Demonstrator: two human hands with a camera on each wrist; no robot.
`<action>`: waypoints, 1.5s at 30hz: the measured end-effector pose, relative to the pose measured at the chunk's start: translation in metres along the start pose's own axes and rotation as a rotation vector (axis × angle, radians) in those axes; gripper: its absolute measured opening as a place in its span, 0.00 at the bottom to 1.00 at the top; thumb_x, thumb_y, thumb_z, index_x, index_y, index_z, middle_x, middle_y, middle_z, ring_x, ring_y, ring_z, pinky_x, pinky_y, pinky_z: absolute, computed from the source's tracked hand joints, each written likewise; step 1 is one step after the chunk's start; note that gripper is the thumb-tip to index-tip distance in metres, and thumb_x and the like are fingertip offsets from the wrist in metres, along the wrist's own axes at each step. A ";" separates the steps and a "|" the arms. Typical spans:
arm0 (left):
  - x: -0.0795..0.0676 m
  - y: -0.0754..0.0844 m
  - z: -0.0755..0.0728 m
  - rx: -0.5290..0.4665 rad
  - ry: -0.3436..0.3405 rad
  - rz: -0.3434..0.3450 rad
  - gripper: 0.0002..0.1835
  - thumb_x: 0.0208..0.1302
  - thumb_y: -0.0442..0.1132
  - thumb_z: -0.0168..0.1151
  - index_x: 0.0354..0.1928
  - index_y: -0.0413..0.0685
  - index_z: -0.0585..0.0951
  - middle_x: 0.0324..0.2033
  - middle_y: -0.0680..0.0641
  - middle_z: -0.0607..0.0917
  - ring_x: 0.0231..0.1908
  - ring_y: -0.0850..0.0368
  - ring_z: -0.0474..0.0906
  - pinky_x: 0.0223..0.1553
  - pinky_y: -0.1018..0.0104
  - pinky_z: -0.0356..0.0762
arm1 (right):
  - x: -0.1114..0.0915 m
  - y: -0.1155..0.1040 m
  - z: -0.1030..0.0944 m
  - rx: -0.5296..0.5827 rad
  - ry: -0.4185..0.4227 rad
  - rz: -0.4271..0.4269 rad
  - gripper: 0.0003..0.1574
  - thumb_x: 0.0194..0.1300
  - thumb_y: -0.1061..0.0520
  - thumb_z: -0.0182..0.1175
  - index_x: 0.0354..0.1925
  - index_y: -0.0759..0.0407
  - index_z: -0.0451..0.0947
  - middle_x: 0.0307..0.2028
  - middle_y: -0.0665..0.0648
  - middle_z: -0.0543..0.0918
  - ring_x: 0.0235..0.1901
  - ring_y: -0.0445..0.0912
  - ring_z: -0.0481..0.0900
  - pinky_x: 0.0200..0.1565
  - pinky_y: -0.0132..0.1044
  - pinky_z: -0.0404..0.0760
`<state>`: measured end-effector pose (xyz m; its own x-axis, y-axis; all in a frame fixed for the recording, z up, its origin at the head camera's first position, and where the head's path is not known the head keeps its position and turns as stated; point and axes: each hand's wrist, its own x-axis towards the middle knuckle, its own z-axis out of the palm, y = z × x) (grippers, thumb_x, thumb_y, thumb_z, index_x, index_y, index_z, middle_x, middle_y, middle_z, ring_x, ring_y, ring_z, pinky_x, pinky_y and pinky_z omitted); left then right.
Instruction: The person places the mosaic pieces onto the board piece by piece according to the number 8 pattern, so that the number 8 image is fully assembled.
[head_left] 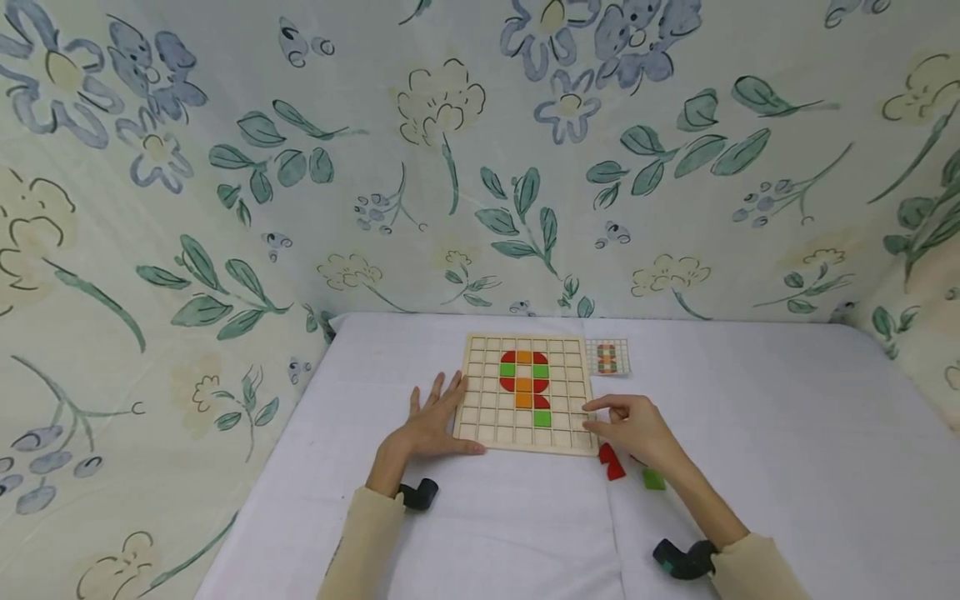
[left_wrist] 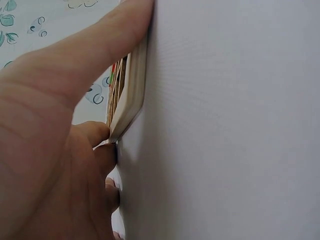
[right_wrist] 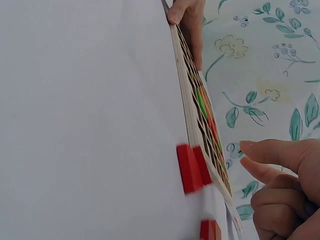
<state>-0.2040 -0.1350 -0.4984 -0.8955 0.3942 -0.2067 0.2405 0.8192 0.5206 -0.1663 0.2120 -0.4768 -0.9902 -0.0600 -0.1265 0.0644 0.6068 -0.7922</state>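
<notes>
A wooden grid board (head_left: 491, 417) lies on the table, with red, orange and green tiles (head_left: 525, 385) set in its middle columns. My left hand (head_left: 429, 429) rests at the board's near left corner, fingers spread along the left side and thumb against the front edge. Over the board's right edge hovers my right hand (head_left: 641, 429), its thumb and index finger extended with a gap between them and nothing held; the other fingers are curled. Red pieces (head_left: 612, 465) lie by the near right corner. A green piece (head_left: 654, 479) sits beneath the right wrist, partly covered.
A small pattern card (head_left: 608, 358) with a printed coloured grid lies beside the board's far right corner. White cloth (head_left: 525, 533) covers the table. Floral fabric (head_left: 480, 150) hangs behind it and along the sides.
</notes>
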 end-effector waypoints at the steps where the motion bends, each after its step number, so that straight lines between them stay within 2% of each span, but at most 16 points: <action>1: 0.000 0.000 0.001 0.003 0.002 0.001 0.67 0.53 0.67 0.76 0.84 0.54 0.43 0.84 0.51 0.39 0.83 0.45 0.25 0.79 0.33 0.19 | -0.004 0.004 -0.006 -0.015 0.007 0.005 0.20 0.65 0.52 0.73 0.53 0.58 0.87 0.18 0.49 0.63 0.17 0.42 0.61 0.18 0.30 0.60; 6: 0.000 -0.001 0.001 0.010 0.003 0.004 0.67 0.53 0.67 0.75 0.84 0.54 0.43 0.84 0.51 0.39 0.83 0.45 0.25 0.79 0.33 0.19 | -0.023 0.025 -0.032 -0.064 0.054 0.048 0.23 0.65 0.52 0.72 0.56 0.59 0.85 0.19 0.49 0.62 0.19 0.42 0.61 0.20 0.32 0.61; 10: -0.001 0.000 0.000 0.000 0.007 0.012 0.67 0.54 0.66 0.76 0.84 0.53 0.44 0.85 0.50 0.40 0.83 0.44 0.25 0.78 0.32 0.20 | -0.031 0.038 -0.042 -0.085 0.078 0.093 0.25 0.62 0.53 0.74 0.56 0.60 0.85 0.19 0.49 0.61 0.21 0.42 0.60 0.21 0.35 0.60; 17: -0.001 0.001 0.000 0.008 0.005 0.006 0.67 0.54 0.66 0.75 0.84 0.54 0.43 0.84 0.51 0.39 0.83 0.45 0.25 0.79 0.33 0.19 | -0.036 0.050 -0.043 -0.116 0.074 0.093 0.26 0.61 0.52 0.75 0.56 0.61 0.85 0.18 0.49 0.61 0.20 0.41 0.59 0.20 0.32 0.58; 27: -0.003 0.002 -0.002 -0.009 0.001 0.010 0.67 0.54 0.66 0.75 0.84 0.53 0.43 0.85 0.50 0.39 0.83 0.45 0.25 0.78 0.33 0.19 | -0.032 0.048 -0.038 -0.103 0.097 0.104 0.23 0.62 0.53 0.73 0.53 0.62 0.86 0.17 0.48 0.60 0.18 0.41 0.59 0.19 0.31 0.57; 35: -0.002 0.003 -0.002 0.003 0.007 0.003 0.67 0.54 0.67 0.75 0.84 0.54 0.44 0.85 0.50 0.39 0.84 0.45 0.25 0.79 0.33 0.19 | -0.036 0.050 -0.041 -0.133 0.112 0.142 0.25 0.62 0.50 0.74 0.54 0.61 0.86 0.17 0.49 0.61 0.20 0.43 0.60 0.19 0.33 0.58; 38: -0.002 0.003 -0.002 0.007 0.007 0.003 0.67 0.54 0.66 0.75 0.84 0.54 0.44 0.85 0.50 0.39 0.84 0.45 0.25 0.79 0.32 0.20 | -0.037 0.050 -0.045 -0.128 0.085 0.139 0.25 0.60 0.50 0.75 0.53 0.60 0.86 0.18 0.49 0.62 0.21 0.43 0.61 0.20 0.33 0.59; 45: -0.004 0.004 -0.003 0.000 0.004 -0.003 0.67 0.54 0.66 0.76 0.84 0.53 0.44 0.85 0.50 0.40 0.84 0.45 0.25 0.79 0.33 0.19 | -0.039 0.054 -0.051 -0.069 -0.047 0.137 0.26 0.56 0.49 0.78 0.50 0.59 0.88 0.19 0.49 0.62 0.23 0.42 0.62 0.23 0.34 0.59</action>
<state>-0.2007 -0.1340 -0.4932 -0.8975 0.3905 -0.2048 0.2383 0.8204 0.5198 -0.1303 0.2873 -0.4842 -0.9657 -0.0088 -0.2597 0.1883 0.6649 -0.7228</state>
